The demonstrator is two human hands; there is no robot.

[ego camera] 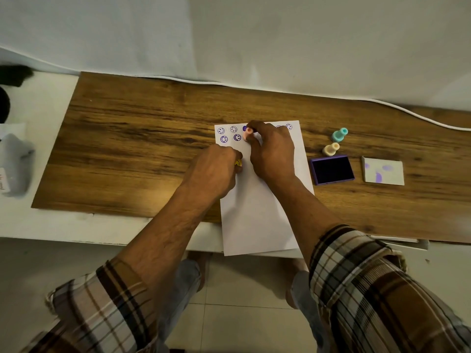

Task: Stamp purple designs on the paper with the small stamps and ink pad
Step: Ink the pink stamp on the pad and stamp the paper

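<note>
A white sheet of paper (257, 212) lies on the wooden board, with several purple smiley prints along its top edge and a second row begun at the left. My right hand (271, 151) grips a small pink stamp (247, 134) and holds it down on the paper in the second row. My left hand (216, 171) rests on the paper's left side, closed around a small yellow stamp (238, 163) with a smiley face. The open purple ink pad (332, 169) lies right of the paper.
A teal stamp (339, 134) and a cream stamp (330, 149) lie beyond the ink pad. The pad's white lid (383, 172), smeared purple, lies further right. The wooden board (132, 149) sits on a white table against a white cloth backdrop. Grey items are at far left.
</note>
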